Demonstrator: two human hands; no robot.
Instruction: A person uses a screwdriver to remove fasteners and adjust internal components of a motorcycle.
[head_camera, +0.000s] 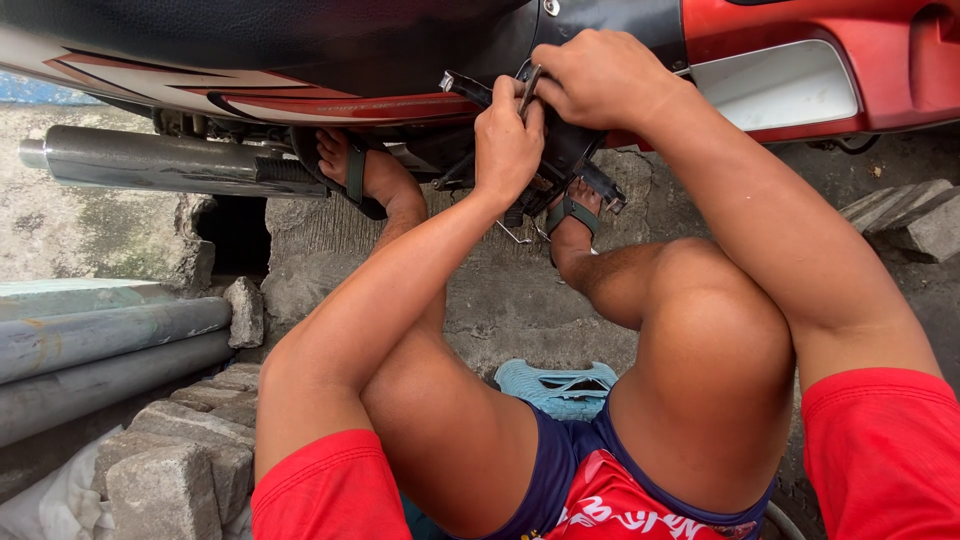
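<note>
Left hand (507, 140) pinches thin metal tool (530, 90) against black motorbike panel (565, 150); right hand (598, 78) clenched on same panel, touching tool; chrome exhaust pipe (150, 160) well apart.

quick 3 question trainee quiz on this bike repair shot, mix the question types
1. True or false: both hands work at the black part under the motorcycle's red body panel.
2. Which hand grips the thin metal tool? A) left hand B) right hand C) neither
3. Fill in: the chrome ______ runs along the left of the view.

Key
1. True
2. B; the tool's shaft pokes out from under its fingers, while the left hand steadies beside it.
3. exhaust pipe
</note>
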